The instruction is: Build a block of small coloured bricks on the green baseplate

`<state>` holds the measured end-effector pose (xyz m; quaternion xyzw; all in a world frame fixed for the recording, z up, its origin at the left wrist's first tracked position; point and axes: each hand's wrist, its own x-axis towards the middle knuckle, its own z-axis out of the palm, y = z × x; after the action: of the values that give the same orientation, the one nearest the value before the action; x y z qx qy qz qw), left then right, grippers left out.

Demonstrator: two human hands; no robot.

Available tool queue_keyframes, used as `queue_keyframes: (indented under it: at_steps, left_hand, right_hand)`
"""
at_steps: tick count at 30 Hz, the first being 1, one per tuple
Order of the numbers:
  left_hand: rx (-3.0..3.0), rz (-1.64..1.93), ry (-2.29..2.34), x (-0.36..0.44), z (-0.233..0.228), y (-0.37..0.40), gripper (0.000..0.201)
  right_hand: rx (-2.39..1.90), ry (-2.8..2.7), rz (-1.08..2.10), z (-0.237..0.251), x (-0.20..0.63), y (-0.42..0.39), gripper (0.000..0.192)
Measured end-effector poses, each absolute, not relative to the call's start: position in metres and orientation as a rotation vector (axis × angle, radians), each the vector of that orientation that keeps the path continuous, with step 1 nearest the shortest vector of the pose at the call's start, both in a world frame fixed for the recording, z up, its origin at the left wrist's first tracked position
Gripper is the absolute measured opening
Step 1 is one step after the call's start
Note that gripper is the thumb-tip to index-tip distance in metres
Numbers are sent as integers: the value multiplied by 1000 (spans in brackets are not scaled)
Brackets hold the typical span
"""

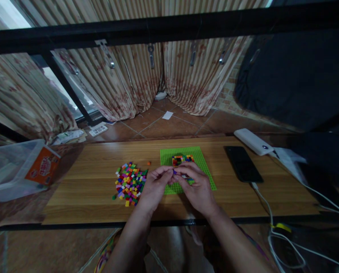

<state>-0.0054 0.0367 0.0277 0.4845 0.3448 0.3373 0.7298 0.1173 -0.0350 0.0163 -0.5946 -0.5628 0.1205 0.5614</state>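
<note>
Both my left hand (pixel 155 187) and right hand (pixel 196 189) pinched one tiny purple brick (pixel 174 172), frame centre, over the studded green baseplate (pixel 206 167); loose multicoloured brick pile (pixel 130 183) sat left.

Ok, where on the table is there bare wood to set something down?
Bare wood lies between the plastic bag and the loose brick pile, and between the green baseplate and the black phone. It is crowded mid-table, where the left hand and right hand meet over the baseplate.

A room in a home is shown. This is suggested by patterned curtains (pixel 124 87) hung over a window (pixel 61 91), a tiled floor (pixel 163 123), and a low wooden table (pixel 86 189) strewn with toy bricks (pixel 130 183).
</note>
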Motion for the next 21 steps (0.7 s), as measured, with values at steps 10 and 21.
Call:
queue_keyframes:
  at_steps: [10,21]
  left_hand:
    - [1376,693,808,-12,21,44,28]
    - [2510,445,1519,-40,13,114,30]
  right_hand:
    - [-1498,-1294,213,17,128,-36,16]
    - [-1783,-1077,304,-1,159,-53,22]
